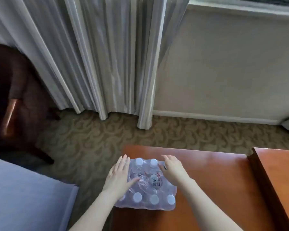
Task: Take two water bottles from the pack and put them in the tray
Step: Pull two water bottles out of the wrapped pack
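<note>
We find the shrink-wrapped pack of water bottles (147, 184) at the left edge of a reddish wooden table (215, 180), toward six o'clock in the view. White caps (154, 199) show through the film along its near and far rows; the middle of the pack is wrinkled plastic with a printed label we cannot read. Our left hand (118, 176) lies flat on the pack's nine o'clock side, fingers spread slightly, thumb pressed onto the film. Our right hand (173, 170) rests on the three o'clock side near the far corner, fingers loosely apart and curled over the edge; its fingertips are hidden behind the pack, so we cannot tell whether they pinch the wrap. Neither hand closes around a bottle. A second wooden surface (280, 177) at three o'clock is cut off by the frame. A pale cushion (23, 197) at eight o'clock and a dark chair (18, 97) at nine o'clock are partly cropped. Curtains (98, 55) hang at twelve o'clock.
</note>
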Motion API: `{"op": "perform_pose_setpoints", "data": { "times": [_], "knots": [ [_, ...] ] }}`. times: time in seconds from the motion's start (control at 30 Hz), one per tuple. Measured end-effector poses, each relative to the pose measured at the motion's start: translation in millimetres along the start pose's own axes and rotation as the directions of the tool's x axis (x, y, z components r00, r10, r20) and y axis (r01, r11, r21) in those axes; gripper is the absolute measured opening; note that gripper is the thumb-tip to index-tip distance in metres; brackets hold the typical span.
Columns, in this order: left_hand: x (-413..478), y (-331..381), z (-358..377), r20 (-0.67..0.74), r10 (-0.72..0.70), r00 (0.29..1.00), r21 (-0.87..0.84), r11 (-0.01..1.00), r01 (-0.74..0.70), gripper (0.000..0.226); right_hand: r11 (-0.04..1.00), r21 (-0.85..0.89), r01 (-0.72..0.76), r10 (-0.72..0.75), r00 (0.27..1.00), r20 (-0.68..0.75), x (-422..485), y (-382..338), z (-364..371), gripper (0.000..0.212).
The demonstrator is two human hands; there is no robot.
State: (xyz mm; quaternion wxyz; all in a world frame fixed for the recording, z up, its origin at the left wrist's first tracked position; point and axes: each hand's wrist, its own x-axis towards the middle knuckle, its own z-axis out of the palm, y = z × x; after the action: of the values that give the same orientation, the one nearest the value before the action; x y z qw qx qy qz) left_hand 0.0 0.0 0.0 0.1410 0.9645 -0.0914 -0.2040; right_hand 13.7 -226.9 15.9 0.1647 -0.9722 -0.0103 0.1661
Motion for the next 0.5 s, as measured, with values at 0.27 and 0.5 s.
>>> {"op": "perform_pose_setpoints", "data": {
  "times": [0.27,0.5],
  "knots": [
    [-3.7,-9.6,34.7,0.047,0.076,0.996,0.084,0.993,-0.079,0.122,0.982,0.019,0.186,-0.184,0.979,-0.089,-11.9,-20.0,33.0,0.030],
    [-0.1,-13.6,44.7,0.049,0.084,0.995,0.133,0.987,-0.089,0.123,0.968,-0.107,0.226,-0.226,0.974,0.012,-7.6,-47.9,51.2,0.043]
  ]
}}
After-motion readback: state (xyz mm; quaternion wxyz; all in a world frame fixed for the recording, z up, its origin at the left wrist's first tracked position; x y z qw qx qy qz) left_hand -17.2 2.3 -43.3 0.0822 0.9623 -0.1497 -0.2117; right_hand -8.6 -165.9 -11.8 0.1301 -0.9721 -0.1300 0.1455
